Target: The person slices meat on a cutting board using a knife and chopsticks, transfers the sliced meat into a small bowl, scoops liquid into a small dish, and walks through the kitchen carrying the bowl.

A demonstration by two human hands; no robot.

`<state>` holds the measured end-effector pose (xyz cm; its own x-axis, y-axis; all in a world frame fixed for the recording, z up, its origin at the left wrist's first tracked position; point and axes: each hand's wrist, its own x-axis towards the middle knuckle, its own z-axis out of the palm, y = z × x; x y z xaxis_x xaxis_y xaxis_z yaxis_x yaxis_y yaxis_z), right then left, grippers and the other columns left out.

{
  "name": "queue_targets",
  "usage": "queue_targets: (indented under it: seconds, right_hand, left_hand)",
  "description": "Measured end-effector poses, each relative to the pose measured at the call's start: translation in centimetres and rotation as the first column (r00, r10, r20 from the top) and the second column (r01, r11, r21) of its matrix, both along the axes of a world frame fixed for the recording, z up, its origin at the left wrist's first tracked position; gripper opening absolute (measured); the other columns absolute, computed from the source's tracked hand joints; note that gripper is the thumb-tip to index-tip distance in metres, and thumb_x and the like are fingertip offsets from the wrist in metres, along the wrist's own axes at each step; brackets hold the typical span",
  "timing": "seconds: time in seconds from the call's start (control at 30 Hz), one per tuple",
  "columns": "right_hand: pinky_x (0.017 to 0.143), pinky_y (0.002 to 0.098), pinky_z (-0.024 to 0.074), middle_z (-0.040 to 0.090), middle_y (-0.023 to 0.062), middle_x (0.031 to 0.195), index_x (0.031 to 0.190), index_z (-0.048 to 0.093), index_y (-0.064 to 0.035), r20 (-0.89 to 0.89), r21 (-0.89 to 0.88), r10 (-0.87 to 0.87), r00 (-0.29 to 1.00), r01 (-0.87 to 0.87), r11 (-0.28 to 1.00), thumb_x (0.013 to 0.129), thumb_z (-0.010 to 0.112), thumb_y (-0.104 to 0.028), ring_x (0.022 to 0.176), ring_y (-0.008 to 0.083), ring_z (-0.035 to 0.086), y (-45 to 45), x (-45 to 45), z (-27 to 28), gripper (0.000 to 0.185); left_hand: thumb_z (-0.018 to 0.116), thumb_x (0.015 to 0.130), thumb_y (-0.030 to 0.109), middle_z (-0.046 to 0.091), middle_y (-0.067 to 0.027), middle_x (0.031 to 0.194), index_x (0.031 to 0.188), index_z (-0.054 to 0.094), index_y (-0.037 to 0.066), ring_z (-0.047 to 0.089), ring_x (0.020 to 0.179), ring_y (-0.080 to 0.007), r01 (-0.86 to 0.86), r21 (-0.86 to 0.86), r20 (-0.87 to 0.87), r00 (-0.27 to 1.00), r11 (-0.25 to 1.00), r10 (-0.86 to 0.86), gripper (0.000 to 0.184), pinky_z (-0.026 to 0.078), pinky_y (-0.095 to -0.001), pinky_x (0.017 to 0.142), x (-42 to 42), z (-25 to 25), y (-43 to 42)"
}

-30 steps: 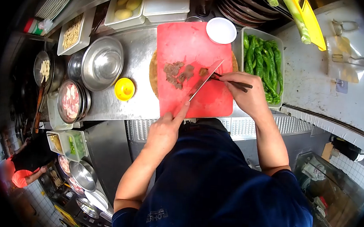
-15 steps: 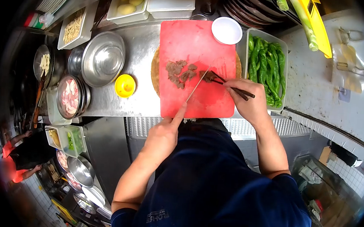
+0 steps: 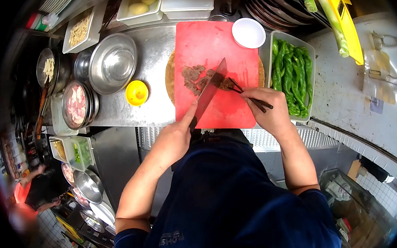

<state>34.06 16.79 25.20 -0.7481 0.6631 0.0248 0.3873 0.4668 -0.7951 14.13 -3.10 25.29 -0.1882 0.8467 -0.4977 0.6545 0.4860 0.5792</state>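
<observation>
My left hand (image 3: 175, 138) is closed round the handle of a wide-bladed kitchen knife (image 3: 208, 94), its index finger stretched along the blade's base. The blade leans flat-side up over a red cutting board (image 3: 236, 113), between the sliced dark meat (image 3: 193, 74) and a small piece of meat (image 3: 228, 83). Dark chopsticks (image 3: 260, 103) are pinched in my right hand (image 3: 269, 108), and their tips touch the small piece. Part of the meat lies hidden behind the blade.
Green peppers (image 3: 294, 77) fill a tub right of the board, beside a white bowl (image 3: 248, 33). Left stand a yellow cup (image 3: 136, 93), a steel bowl (image 3: 113, 65) and a bowl of raw meat (image 3: 76, 106). A person in orange (image 3: 22, 192) is at lower left.
The knife has tilted from edge-on to showing its flat side, and its tip has shifted left, away from the small piece. My left hand moved slightly left. The other person has moved lower.
</observation>
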Motion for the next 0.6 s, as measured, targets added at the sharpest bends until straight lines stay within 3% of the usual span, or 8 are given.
queue_targets:
  seconds: [0.1,0.2,0.27,0.37,0.43,0.57,0.6]
  right_hand:
    - [0.073,0.0308,0.0576,0.076,0.0157,0.097,0.097,0.076,0.0,-0.021,-0.069,-0.034,0.999,0.033,0.997,0.083,0.074,0.007,0.084,0.0247,0.074,0.1,0.2,-0.3,0.015]
    - [0.065,0.0299,0.0563,0.075,0.0156,0.092,0.097,0.077,-0.0015,-0.067,-0.027,-0.067,0.995,0.065,0.998,0.084,0.074,0.005,0.072,0.024,0.072,0.1,0.6,-1.4,0.015]
    - [0.065,0.029,0.0559,0.075,0.0145,0.091,0.099,0.077,-0.0007,-0.087,-0.121,-0.178,0.98,0.167,0.978,0.085,0.074,0.004,0.073,0.0203,0.072,0.3,1.4,-1.6,0.015]
    - [0.066,0.027,0.0551,0.075,0.0115,0.09,0.1,0.077,0.0011,-0.071,-0.269,-0.374,0.925,0.344,0.9,0.087,0.074,0.004,0.074,0.0145,0.07,0.0,2.7,-1.7,0.014]
    - [0.066,0.0237,0.0531,0.074,0.0068,0.086,0.101,0.076,0.0031,-0.07,-0.367,-0.499,0.864,0.442,0.818,0.09,0.074,0.001,0.074,0.0087,0.066,-0.3,3.1,-2.1,0.012]
    - [0.061,0.0222,0.0502,0.072,0.0045,0.078,0.102,0.076,0.0026,-0.088,-0.462,-0.597,0.797,0.499,0.733,0.091,0.074,-0.005,0.069,0.0067,0.063,-0.4,3.1,-3.4,0.014]
    - [0.065,0.0228,0.0521,0.073,0.0062,0.081,0.104,0.075,0.0039,-0.05,-0.437,-0.59,0.806,0.513,0.739,0.092,0.073,-0.004,0.073,0.0086,0.066,-0.1,3.1,-3.4,0.015]
  left_hand:
    - [0.057,0.088,-0.001,0.066,-0.0271,0.082,0.161,0.026,0.015,0.066,0.076,-0.0443,-0.012,0.065,-0.056,0.998,0.998,0.015,0.081,0.053,-0.0547,0.073,1.5,-1.6,0.3]
    - [0.057,0.085,-0.003,0.065,-0.0258,0.084,0.161,0.026,0.014,0.066,0.075,-0.0433,-0.005,0.084,-0.128,0.992,0.996,0.016,0.084,0.054,-0.0537,0.07,3.2,-2.9,0.9]
    - [0.057,0.085,-0.003,0.065,-0.0253,0.086,0.161,0.027,0.013,0.066,0.075,-0.0427,-0.004,0.137,-0.184,0.982,0.991,0.029,0.083,0.055,-0.0529,0.07,4.0,-6.2,0.5]
    - [0.058,0.084,-0.003,0.064,-0.0253,0.089,0.161,0.029,0.014,0.066,0.074,-0.0427,-0.038,0.338,-0.126,0.988,0.94,0.085,0.083,0.055,-0.0525,0.069,3.3,-7.7,-0.1]
    - [0.058,0.084,-0.004,0.063,-0.0243,0.087,0.16,0.032,0.014,0.066,0.072,-0.0426,-0.035,0.326,-0.139,0.987,0.945,0.084,0.082,0.055,-0.0525,0.068,3.3,-6.3,-0.4]
    - [0.053,0.093,0.005,0.066,-0.0239,0.095,0.159,0.033,0.019,0.066,0.079,-0.0448,-0.024,0.121,-0.168,0.985,0.992,0.045,0.071,0.052,-0.0569,0.071,3.9,-3.2,-1.0]
    - [0.054,0.092,0.005,0.065,-0.0224,0.093,0.159,0.033,0.02,0.066,0.076,-0.0437,0.007,0.13,-0.188,0.982,0.992,0.018,0.072,0.053,-0.056,0.069,4.0,-2.9,-1.1]
